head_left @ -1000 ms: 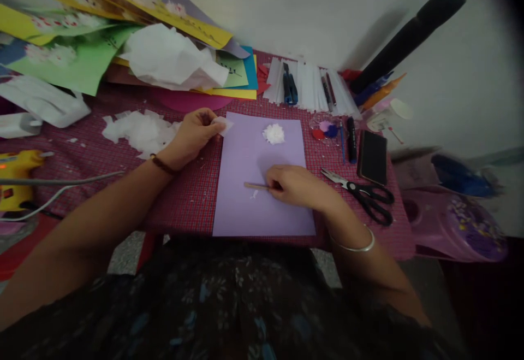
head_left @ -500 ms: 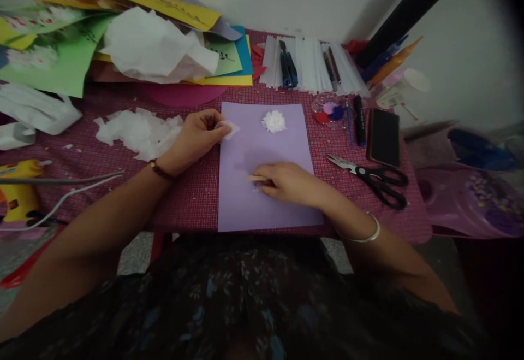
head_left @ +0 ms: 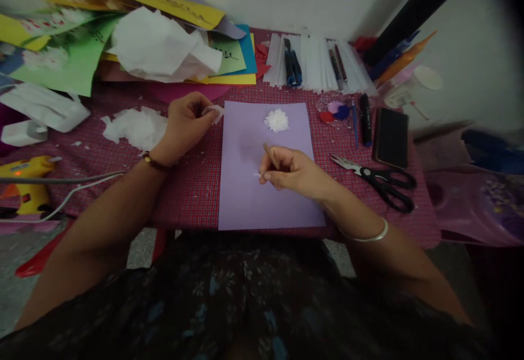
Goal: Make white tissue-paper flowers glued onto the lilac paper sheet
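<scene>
A sheet of purple paper (head_left: 245, 201) lies on the table, with a ruffled white paper flower (head_left: 277, 121) near its top edge. My left hand (head_left: 184, 125), beside the sheet's left edge, pinches a small piece of white tissue paper (head_left: 218, 113). Over the middle of the sheet, my right hand (head_left: 292, 170) grips a thin wooden stick (head_left: 269, 153), tilted with one end up. A tiny white bit (head_left: 257, 175) shows by the right fingertips; whether they touch it I cannot tell. Loose white tissue pieces (head_left: 137, 128) are heaped left of my left hand.
Scissors (head_left: 372, 177), a phone (head_left: 391, 137), a black marker (head_left: 365, 119) and a clear palette with coloured dabs (head_left: 333, 110) lie right. Glue sticks (head_left: 311, 65) and a blue cutter (head_left: 292, 65) are behind. A yellow glue gun (head_left: 33, 185) and white tissue (head_left: 159, 46) are left.
My left hand has drawn back left, taking the tissue piece off the purple sheet. My right hand has turned and lifted slightly, so the stick now points up instead of lying nearly flat.
</scene>
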Demonstrator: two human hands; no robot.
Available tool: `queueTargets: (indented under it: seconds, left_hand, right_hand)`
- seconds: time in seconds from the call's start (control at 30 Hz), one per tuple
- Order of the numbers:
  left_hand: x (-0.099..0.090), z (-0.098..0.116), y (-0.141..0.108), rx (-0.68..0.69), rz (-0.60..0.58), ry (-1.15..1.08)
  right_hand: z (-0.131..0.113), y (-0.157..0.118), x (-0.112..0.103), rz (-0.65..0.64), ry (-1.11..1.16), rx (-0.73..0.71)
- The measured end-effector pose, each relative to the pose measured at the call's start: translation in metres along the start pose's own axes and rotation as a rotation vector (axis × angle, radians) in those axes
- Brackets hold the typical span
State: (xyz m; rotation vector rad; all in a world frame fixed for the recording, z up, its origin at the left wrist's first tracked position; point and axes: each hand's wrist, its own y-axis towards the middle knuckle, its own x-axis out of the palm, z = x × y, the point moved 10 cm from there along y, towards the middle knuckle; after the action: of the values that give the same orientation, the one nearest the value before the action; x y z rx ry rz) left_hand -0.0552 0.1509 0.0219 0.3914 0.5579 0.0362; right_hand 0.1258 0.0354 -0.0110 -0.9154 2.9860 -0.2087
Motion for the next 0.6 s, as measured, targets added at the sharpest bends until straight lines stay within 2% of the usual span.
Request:
queueTargets:
  seconds: [0.1,0.23,0.4,0.5,0.6]
  left_hand:
    - [0.003,0.006,-0.004,0.007,-0.019,0.011]
    - [0.007,0.014,-0.007,0.034,-0.04,0.012]
    - [0.01,0.012,-0.008,0.01,-0.071,-0.04]
    - [0.017,0.018,-0.015,-0.042,-0.151,-0.27]
    - [0.035,0.033,-0.032,-0.165,-0.311,-0.605]
  right_hand:
    - [0.001,-0.002,-0.003,0.024,0.126,0.053]
    - [0.002,-0.004,-0.005,0.054,0.145,0.097]
    - [0.002,-0.003,-0.007,0.071,0.162,0.049]
    - [0.001,-0.001,-0.014,0.137,0.222,-0.001]
    - [0.003,0.001,-0.019,0.18,0.269,-0.019]
